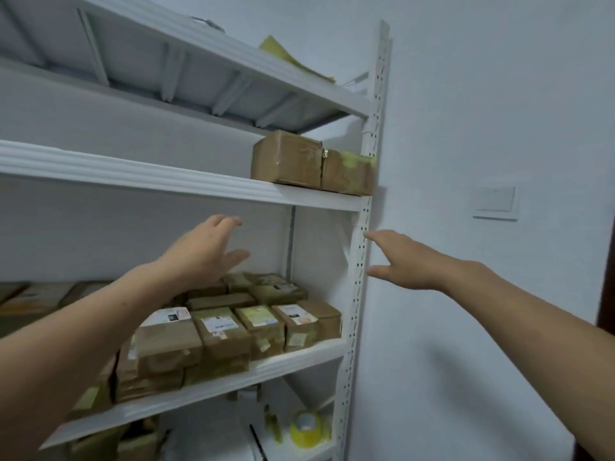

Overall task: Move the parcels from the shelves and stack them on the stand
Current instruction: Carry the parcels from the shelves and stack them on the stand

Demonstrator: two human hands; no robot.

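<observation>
Cardboard parcels [286, 159] above the hands are seemingly being reached for, so left hand [206, 251] and right hand [402, 257] are held spread, empty.

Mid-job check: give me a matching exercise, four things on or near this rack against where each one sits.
Things
1. two brown boxes
2. labelled parcels
3. yellow tape roll
4. wall switch

Places
A. on the wall, right of the rack
B. lowest visible shelf
C. second visible shelf from the top, right end
D. third visible shelf from the top

Pairs: 1-C, 2-D, 3-B, 4-A
</observation>
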